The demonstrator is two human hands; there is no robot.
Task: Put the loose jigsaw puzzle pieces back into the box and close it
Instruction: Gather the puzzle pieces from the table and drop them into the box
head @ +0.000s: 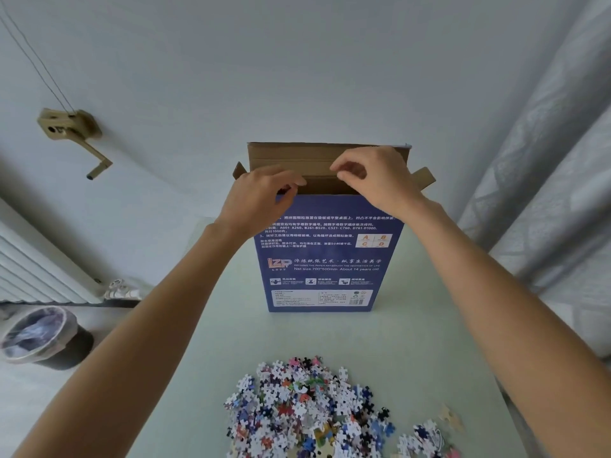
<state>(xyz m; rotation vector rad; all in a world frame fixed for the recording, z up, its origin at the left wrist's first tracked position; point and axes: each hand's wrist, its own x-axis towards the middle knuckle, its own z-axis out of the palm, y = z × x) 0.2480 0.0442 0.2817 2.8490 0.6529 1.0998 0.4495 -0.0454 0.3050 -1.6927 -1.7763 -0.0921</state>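
On the pale surface (231, 342) the blue box (330, 252) stands upright with its lid flap (317, 157) raised, both hands, left hand (261, 193) and right hand (373, 180), pinching its thin near rim, while the light, easily scattered puzzle pieces (307, 414) lie heaped nearer, probably best scooped in handfuls.

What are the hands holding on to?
Both hands are at the box's open top. The left hand pinches its front edge; the right hand's hold cannot be told.

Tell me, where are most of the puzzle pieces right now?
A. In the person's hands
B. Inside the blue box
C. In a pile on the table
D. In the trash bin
C: the puzzle pieces lie heaped on the table, in front of the upright blue box, whose top is open.
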